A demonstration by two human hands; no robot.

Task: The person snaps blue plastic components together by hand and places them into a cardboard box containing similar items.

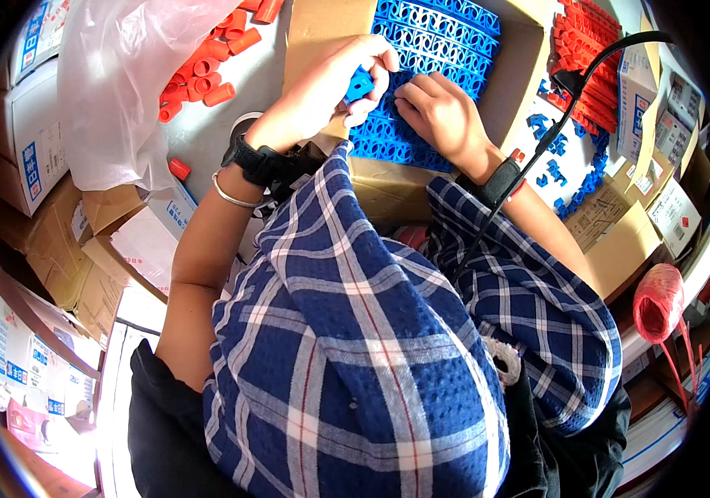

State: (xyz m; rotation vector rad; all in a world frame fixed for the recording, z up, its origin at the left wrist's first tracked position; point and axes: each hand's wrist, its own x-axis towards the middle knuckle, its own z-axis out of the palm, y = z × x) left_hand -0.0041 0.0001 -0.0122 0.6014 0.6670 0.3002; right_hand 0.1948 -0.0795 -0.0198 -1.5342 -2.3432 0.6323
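Upper centre, the left hand (340, 76) grasps a blue piece (360, 85), likely light, stiff, best held by its sides; right hand (444, 119) curled, hold unclear.

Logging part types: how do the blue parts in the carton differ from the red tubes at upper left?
The blue parts sit in rows in the carton; the red tubes lie jumbled on the table. The blue parts show latticed openings; the red tubes are plain hollow cylinders. Both come in quantity.
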